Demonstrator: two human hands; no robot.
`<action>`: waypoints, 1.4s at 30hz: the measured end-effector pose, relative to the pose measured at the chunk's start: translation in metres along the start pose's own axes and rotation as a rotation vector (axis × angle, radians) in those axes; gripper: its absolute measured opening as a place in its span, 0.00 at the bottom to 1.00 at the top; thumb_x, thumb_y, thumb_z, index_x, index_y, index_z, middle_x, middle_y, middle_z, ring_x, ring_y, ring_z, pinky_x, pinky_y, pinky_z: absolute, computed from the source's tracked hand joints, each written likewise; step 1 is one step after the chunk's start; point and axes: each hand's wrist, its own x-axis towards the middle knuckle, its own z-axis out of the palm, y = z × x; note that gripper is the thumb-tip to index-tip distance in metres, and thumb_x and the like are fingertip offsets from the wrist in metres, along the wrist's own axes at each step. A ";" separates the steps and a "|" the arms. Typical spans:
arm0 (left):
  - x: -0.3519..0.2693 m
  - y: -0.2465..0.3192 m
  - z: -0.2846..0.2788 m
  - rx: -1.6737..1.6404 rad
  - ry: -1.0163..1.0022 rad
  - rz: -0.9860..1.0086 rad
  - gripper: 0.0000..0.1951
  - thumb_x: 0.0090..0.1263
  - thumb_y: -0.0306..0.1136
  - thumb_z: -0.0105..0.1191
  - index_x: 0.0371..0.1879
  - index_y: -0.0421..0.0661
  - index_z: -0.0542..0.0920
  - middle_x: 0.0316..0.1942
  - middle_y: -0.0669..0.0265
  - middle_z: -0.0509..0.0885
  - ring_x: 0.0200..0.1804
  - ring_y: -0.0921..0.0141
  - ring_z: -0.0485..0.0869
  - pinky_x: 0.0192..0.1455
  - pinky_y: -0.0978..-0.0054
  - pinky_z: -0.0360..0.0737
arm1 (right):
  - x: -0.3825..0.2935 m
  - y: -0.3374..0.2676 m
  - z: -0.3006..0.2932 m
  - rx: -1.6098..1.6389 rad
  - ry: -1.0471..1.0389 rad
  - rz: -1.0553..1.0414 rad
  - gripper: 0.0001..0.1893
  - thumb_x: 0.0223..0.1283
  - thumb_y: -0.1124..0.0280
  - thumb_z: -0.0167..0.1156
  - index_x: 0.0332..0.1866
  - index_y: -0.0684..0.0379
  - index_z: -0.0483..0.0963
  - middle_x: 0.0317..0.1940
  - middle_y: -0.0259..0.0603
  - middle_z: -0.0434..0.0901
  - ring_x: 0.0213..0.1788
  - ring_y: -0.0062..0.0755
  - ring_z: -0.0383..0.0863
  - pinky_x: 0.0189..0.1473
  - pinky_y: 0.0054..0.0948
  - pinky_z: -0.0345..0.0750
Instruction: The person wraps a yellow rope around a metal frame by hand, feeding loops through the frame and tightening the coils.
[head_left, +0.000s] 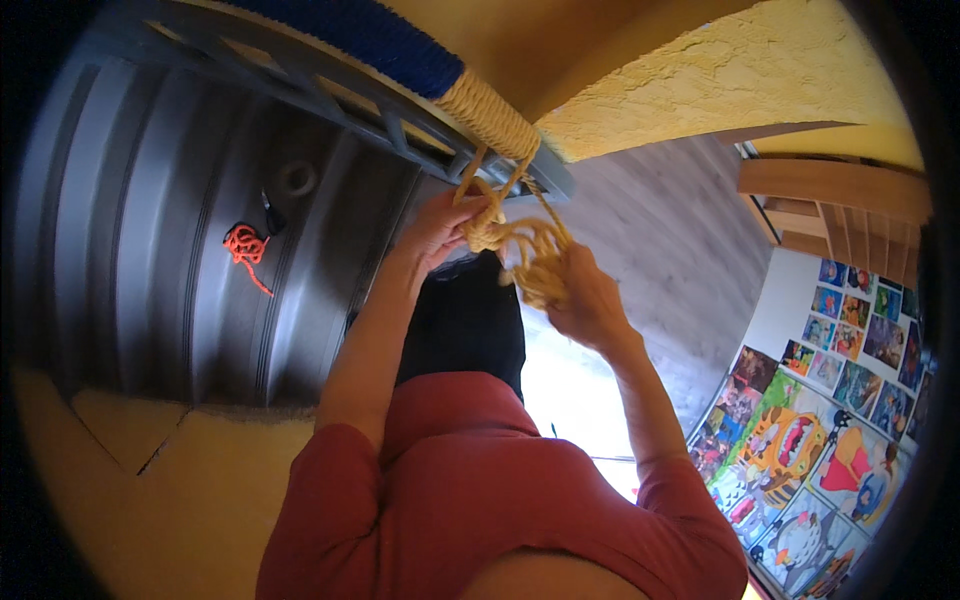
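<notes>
A stair handrail is wrapped in dark blue rope, then in tan rope up to its near end. From that end strands of the tan rope hang down to my hands. My left hand pinches the rope near a tangled part just below the rail. To the right and a little lower, my right hand is closed around a looped bundle of the same rope. One strand runs taut from the rail toward my right hand. The fingertips of both hands are partly hidden by rope.
On the dark stair treads lie an orange cord bundle, black-handled scissors and a tape roll. A grey metal railing runs under the handrail. Yellow textured wall, wooden shelving and a picture-covered wall stand to the right.
</notes>
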 end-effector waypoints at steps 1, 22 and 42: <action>-0.003 0.000 0.014 0.088 0.078 0.080 0.17 0.63 0.36 0.60 0.47 0.41 0.75 0.34 0.66 0.80 0.30 0.83 0.76 0.28 0.87 0.75 | 0.011 -0.011 0.006 0.024 0.052 -0.085 0.29 0.43 0.68 0.69 0.49 0.64 0.62 0.33 0.55 0.76 0.37 0.58 0.78 0.38 0.43 0.76; -0.022 -0.030 0.066 0.552 0.016 0.620 0.21 0.77 0.39 0.38 0.62 0.41 0.68 0.51 0.61 0.79 0.42 0.80 0.77 0.48 0.82 0.75 | 0.035 0.009 0.034 0.890 0.057 0.064 0.14 0.44 0.75 0.64 0.39 0.68 0.77 0.31 0.39 0.81 0.32 0.24 0.80 0.37 0.24 0.78; 0.006 -0.007 0.000 0.252 0.290 0.134 0.15 0.62 0.37 0.62 0.44 0.42 0.81 0.31 0.65 0.84 0.15 0.87 0.59 0.16 0.89 0.52 | -0.092 0.143 -0.012 1.999 0.115 -0.381 0.32 0.53 0.53 0.58 0.62 0.59 0.64 0.56 0.48 0.70 0.56 0.46 0.72 0.51 0.43 0.79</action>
